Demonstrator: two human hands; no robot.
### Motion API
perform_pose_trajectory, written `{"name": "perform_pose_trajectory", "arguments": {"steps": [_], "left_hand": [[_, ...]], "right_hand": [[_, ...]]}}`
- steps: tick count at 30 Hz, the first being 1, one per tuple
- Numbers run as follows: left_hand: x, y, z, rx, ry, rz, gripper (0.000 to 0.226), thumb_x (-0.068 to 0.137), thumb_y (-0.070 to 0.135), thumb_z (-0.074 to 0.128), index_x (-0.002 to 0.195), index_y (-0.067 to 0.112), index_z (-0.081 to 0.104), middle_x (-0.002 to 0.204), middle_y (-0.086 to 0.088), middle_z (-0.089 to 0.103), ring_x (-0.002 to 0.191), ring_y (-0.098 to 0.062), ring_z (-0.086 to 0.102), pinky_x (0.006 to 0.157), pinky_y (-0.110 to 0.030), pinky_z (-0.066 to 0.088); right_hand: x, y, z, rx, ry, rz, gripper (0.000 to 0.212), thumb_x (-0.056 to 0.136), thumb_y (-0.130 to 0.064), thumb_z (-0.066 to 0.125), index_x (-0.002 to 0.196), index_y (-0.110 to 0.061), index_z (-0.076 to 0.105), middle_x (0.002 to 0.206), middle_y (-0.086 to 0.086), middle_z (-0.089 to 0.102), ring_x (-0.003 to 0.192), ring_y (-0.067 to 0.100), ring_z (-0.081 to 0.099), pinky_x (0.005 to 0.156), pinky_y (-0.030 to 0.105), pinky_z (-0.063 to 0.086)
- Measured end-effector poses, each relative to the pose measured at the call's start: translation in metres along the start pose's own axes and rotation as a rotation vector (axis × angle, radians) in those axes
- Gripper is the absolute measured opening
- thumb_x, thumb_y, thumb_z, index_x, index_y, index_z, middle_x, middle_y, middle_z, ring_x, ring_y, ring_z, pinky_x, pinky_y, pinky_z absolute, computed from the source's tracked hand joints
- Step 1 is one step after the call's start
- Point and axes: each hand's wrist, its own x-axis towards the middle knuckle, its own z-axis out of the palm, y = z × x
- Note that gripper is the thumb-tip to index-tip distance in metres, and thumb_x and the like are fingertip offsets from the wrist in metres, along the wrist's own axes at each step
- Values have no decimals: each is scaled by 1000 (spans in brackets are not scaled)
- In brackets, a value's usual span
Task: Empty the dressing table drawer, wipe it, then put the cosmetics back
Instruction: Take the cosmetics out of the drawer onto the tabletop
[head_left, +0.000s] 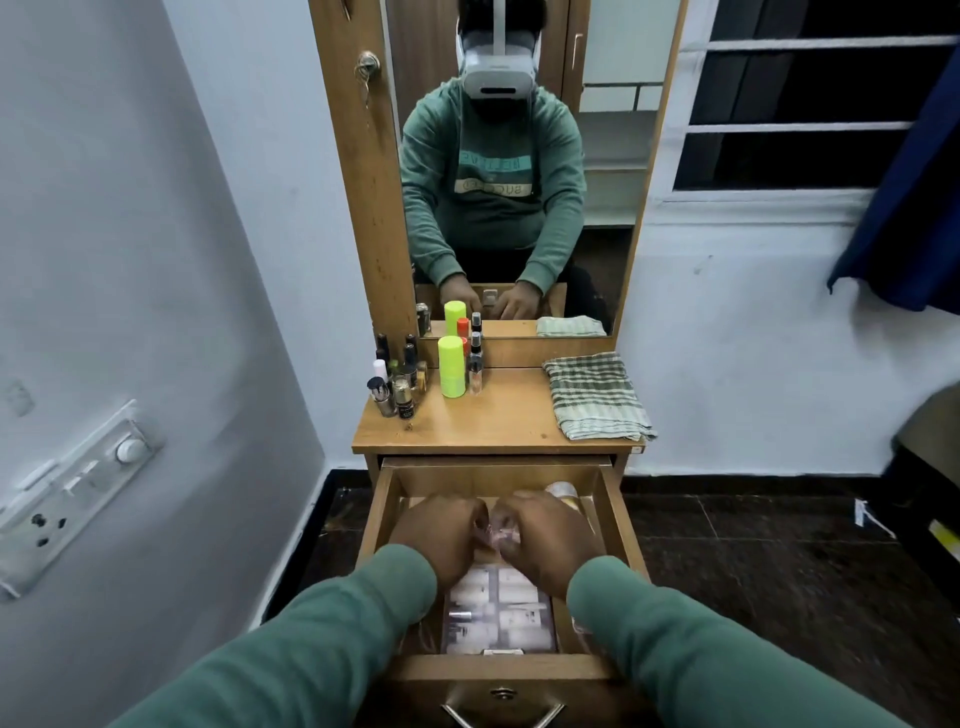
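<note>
Head view: emptying is judged underway. Both the left hand (436, 535) and right hand (545, 535) are closed on a clear packet (496, 535) inside the drawer (382, 512) at 6 o'clock; a lift to the tabletop (498, 421) at 12 o'clock is called for next.

Drawer (384, 512) pulled fully out; open from above. Both hands occupy its middle: left hand (434, 538) and right hand (550, 540) side by side, nearly touching, blocking the centre. Near half filled by a clear case (498, 616) of white bottles; a capped bottle (563, 491) sits at the far right corner. Far left corner bare.

Tabletop (498, 423): centre and front strip free. Left rear crowded by small bottles (397, 384), green cylinder (451, 366), spray vial (475, 371). Right side covered by folded cloth (597, 397). Mirror (509, 171) closes off the rear.
</note>
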Motion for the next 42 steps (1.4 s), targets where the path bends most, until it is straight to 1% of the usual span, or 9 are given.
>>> {"name": "perform_pose_trajectory", "arguments": {"steps": [5, 11, 16, 19, 25, 29, 31, 35, 42], "left_hand": [[-14, -24, 1, 105, -136, -42, 37, 89, 17, 61, 125, 27, 66, 126, -1, 67, 115, -23, 62, 98, -33, 51], [-38, -27, -6, 376, -196, -39, 42, 87, 39, 68, 125, 24, 62, 128, -5, 63, 129, -29, 47, 108, -41, 36], [-50, -23, -1, 484, -201, -79, 42, 98, 44, 42, 128, 20, 61, 136, -10, 61, 148, -34, 24, 118, -55, 12], [-54, -26, -3, 510, -218, -49, 44, 98, 44, 47, 132, 19, 56, 135, -9, 61, 146, -34, 24, 119, -54, 11], [-55, -38, -16, 314, -41, -51, 57, 80, 64, 55, 123, 27, 54, 124, -1, 61, 124, -26, 48, 110, -47, 26], [-50, -43, -48, 30, 155, -54, 60, 70, 55, 69, 123, 28, 57, 117, 1, 56, 104, -24, 61, 89, -37, 48], [-46, -43, -61, -139, 272, -30, 58, 73, 46, 73, 125, 25, 59, 114, 0, 55, 99, -23, 60, 80, -33, 48], [-27, -36, -66, -384, 494, -46, 43, 79, 28, 82, 118, 22, 62, 113, 3, 65, 98, -18, 60, 85, -36, 53], [19, -25, -44, -479, 602, -216, 28, 82, 18, 82, 103, 21, 63, 105, -1, 71, 88, -20, 64, 80, -40, 58]], "right_hand": [[-1, -7, 7, -8, -113, -96, 16, 86, -30, 69, 102, -28, 72, 103, -8, 69, 97, 15, 60, 88, 34, 49], [0, -29, 19, -88, -255, -162, 39, 88, -41, 68, 125, -30, 66, 130, -7, 65, 121, 20, 52, 104, 39, 41], [3, -47, 26, -121, -279, -198, 33, 86, -45, 70, 113, -26, 71, 120, -1, 69, 116, 26, 53, 99, 40, 41], [4, -50, 30, -108, -299, -150, 35, 84, -48, 70, 113, -28, 69, 119, 4, 68, 115, 29, 52, 95, 40, 40], [9, -51, 29, 338, -314, 12, 34, 85, -43, 74, 112, -30, 59, 106, -6, 68, 98, 20, 63, 83, 34, 50], [20, -55, 15, 767, -171, 79, 28, 87, -27, 79, 110, -28, 63, 106, -4, 72, 98, 15, 70, 91, 39, 58], [31, -59, 1, 833, -59, 85, 26, 88, -19, 78, 110, -24, 64, 106, -2, 72, 96, 17, 70, 90, 39, 59], [54, -61, -25, 715, 121, 123, 27, 91, -24, 75, 117, -25, 65, 112, -7, 71, 91, 11, 67, 85, 36, 59], [90, -53, -25, 382, 180, 205, 31, 96, -32, 66, 126, -25, 64, 118, 0, 73, 96, 17, 69, 85, 38, 58]]}}
